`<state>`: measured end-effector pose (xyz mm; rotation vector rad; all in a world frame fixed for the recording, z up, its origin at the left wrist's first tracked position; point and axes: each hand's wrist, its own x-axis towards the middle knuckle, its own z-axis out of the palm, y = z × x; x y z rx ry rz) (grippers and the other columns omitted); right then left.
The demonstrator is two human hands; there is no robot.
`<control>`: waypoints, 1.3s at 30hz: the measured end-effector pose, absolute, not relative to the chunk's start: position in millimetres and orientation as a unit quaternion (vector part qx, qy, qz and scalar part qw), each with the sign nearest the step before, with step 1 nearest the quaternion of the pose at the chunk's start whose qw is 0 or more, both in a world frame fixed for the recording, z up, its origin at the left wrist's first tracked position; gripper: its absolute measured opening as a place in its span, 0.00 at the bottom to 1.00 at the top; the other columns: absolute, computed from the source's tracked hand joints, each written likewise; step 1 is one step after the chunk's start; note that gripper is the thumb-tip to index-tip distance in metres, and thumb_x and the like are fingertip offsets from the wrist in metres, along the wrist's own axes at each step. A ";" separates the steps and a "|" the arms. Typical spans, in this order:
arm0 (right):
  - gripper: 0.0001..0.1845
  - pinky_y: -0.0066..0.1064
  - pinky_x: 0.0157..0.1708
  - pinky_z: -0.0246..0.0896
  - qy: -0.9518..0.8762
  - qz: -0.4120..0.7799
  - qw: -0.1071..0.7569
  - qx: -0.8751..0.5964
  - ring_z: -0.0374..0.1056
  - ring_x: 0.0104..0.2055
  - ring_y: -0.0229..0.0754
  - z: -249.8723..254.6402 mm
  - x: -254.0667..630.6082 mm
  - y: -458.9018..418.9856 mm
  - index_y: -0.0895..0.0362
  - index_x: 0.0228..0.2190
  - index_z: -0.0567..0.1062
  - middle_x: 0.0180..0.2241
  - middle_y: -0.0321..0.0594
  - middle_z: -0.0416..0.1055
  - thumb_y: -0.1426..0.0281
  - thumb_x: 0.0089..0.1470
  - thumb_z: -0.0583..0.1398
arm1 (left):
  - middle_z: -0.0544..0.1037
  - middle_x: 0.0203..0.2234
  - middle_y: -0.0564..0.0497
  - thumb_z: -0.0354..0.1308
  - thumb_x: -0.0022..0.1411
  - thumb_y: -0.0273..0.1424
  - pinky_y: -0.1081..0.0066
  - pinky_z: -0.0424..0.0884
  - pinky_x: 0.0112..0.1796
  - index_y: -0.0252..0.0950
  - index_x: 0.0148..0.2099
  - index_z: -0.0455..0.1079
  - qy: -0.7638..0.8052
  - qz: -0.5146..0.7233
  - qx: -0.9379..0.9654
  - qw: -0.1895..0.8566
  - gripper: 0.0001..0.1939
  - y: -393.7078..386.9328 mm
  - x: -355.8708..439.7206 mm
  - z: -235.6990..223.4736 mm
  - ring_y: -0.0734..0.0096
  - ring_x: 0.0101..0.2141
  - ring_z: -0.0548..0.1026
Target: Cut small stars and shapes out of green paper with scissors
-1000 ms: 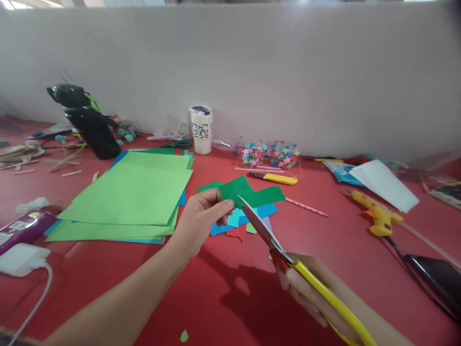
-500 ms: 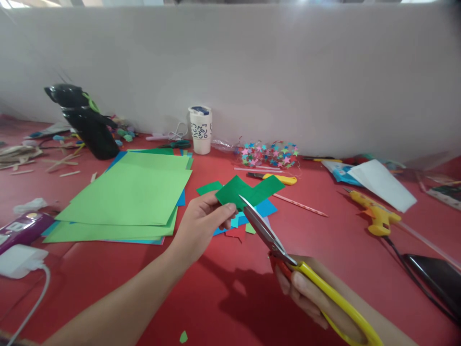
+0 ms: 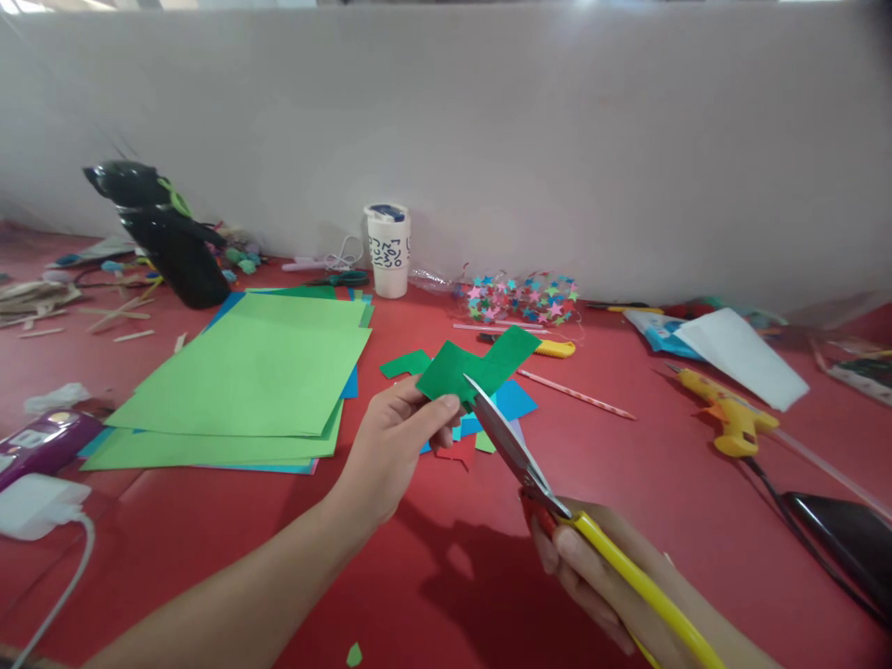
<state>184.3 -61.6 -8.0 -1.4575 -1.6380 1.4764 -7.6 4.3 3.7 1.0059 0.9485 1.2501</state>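
Note:
My left hand (image 3: 394, 446) pinches a dark green paper piece (image 3: 474, 364) by its near corner and holds it above the red table (image 3: 446, 557). My right hand (image 3: 599, 576) grips yellow-handled scissors (image 3: 557, 506), whose blades point up and left and meet the green piece's lower edge. Under the green piece lie blue, teal and red paper scraps (image 3: 505, 404).
A stack of light green and blue sheets (image 3: 251, 376) lies at left. A yellow utility knife (image 3: 550, 348), a white cup (image 3: 388, 251), a pile of coloured stars (image 3: 522, 297), a yellow glue gun (image 3: 728, 409) and a black bottle (image 3: 167, 237) stand around.
My left hand has turned the green piece counter-clockwise and lifted it slightly. The scissors have stayed at its edge, with the right hand shifting a little lower.

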 end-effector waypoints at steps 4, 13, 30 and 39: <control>0.31 0.27 0.13 0.39 -0.611 0.529 0.241 -0.538 0.44 0.11 0.31 -7.3 183.1 -62.5 0.52 0.22 0.59 0.11 0.24 0.51 0.36 0.48 0.46 | 0.69 0.17 0.56 0.59 0.52 0.30 0.76 0.60 0.23 0.34 0.23 0.68 0.417 0.542 0.425 0.593 0.08 3.2 -6.8 5.2 0.81 0.19 0.64; 0.30 0.26 0.13 0.43 -0.602 0.514 0.252 -0.557 0.45 0.11 0.32 -7.6 180.5 -65.9 0.52 0.22 0.60 0.11 0.25 0.52 0.38 0.50 0.46 | 0.70 0.18 0.56 0.60 0.52 0.30 0.76 0.61 0.24 0.34 0.24 0.70 0.414 0.543 0.417 0.600 0.07 4.3 -5.8 3.6 0.81 0.19 0.65; 0.30 0.26 0.11 0.35 -0.596 0.526 0.254 -0.551 0.43 0.11 0.30 -16.1 182.1 -65.1 0.52 0.22 0.58 0.11 0.25 0.52 0.38 0.50 0.48 | 0.70 0.17 0.56 0.60 0.52 0.31 0.76 0.62 0.25 0.35 0.23 0.69 0.410 0.540 0.408 0.611 0.08 3.4 -5.5 1.0 0.81 0.19 0.65; 0.30 0.26 0.11 0.36 -0.602 0.522 0.247 -0.551 0.43 0.11 0.30 -16.2 184.2 -63.5 0.52 0.22 0.57 0.11 0.25 0.52 0.38 0.50 0.48 | 0.71 0.17 0.56 0.60 0.52 0.31 0.77 0.61 0.24 0.34 0.24 0.70 0.406 0.541 0.407 0.614 0.07 4.1 -6.5 2.6 0.82 0.19 0.65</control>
